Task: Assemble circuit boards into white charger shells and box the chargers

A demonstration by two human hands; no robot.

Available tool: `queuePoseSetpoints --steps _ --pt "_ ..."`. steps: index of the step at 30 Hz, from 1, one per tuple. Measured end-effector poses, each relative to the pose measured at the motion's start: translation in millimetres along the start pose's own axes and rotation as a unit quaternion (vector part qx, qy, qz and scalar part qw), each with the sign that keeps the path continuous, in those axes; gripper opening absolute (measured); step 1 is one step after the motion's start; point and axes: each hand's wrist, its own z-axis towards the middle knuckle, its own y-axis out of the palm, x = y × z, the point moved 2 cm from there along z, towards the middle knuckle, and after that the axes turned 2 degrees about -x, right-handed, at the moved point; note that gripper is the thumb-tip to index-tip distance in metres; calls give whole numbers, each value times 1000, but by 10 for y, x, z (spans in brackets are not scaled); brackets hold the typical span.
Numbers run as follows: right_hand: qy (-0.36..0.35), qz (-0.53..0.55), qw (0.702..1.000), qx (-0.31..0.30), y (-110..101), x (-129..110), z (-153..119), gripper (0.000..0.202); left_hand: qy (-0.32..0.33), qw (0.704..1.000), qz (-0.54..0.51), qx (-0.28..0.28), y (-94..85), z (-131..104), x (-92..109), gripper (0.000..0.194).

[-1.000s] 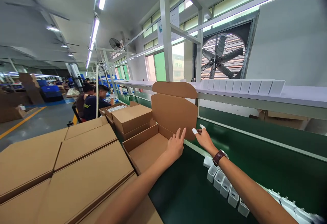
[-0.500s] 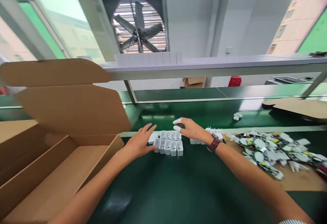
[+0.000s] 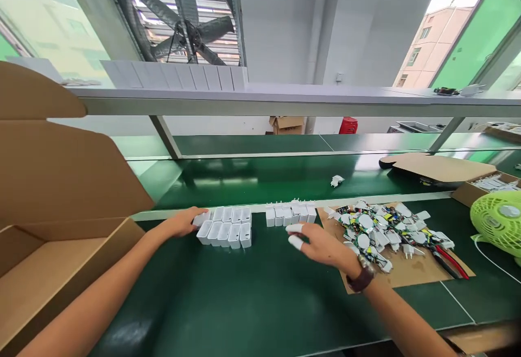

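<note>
My left hand (image 3: 185,223) is at the left end of a block of small white plastic cases, its fingers closed around a white case (image 3: 201,219) there. The other open-topped white cases (image 3: 223,232) stand in two rows on the green work surface. My right hand (image 3: 319,244) holds nothing; thumb and forefinger are apart, with white covers on their tips. Just beyond it stands a second row of white cases (image 3: 287,216), with small pins showing along the top.
An open cardboard box (image 3: 77,259) stands at the left. On the right, white plug parts and circuit boards (image 3: 378,232) lie heaped on a cardboard sheet (image 3: 402,278) beside red-handled pliers (image 3: 451,262). A green fan (image 3: 496,221) stands far right; a shelf (image 3: 285,96) crosses above.
My view has turned right. My left hand has closed on a case at the block's left end. My right hand has moved away from the block, towards the second row.
</note>
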Motion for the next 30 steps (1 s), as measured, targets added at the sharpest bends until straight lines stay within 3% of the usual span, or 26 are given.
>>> queuePoseSetpoints --steps 2,4,8,14,19,22,25,28,30 --pt "-82 -76 991 -74 372 -39 87 21 -18 1000 1 -9 -22 -40 18 70" --pt "-164 -175 962 -128 705 -77 168 16 -29 999 8 -14 -51 -93 55 74" --pt "-266 -268 919 -118 1074 -124 241 14 -29 999 22 -8 -95 -128 126 77" --pt "-273 -228 934 -42 1189 -40 195 23 21 997 70 3 -57 148 -11 72" --pt "-279 -185 942 -8 1245 -15 164 29 -18 998 54 -8 -17 307 -400 80" --pt "-273 -161 948 2 1235 -24 155 31 -26 999 27 -14 3 284 -678 73" --pt "-258 -139 956 1 1198 -22 158 33 -10 1000 -1 16 53 257 -898 62" --pt "-249 -120 961 -8 1175 -1 173 34 -2 1000 -11 24 123 285 -942 64" --pt "-248 -115 962 -16 1184 14 177 33 -20 1000 -7 16 138 299 -834 71"
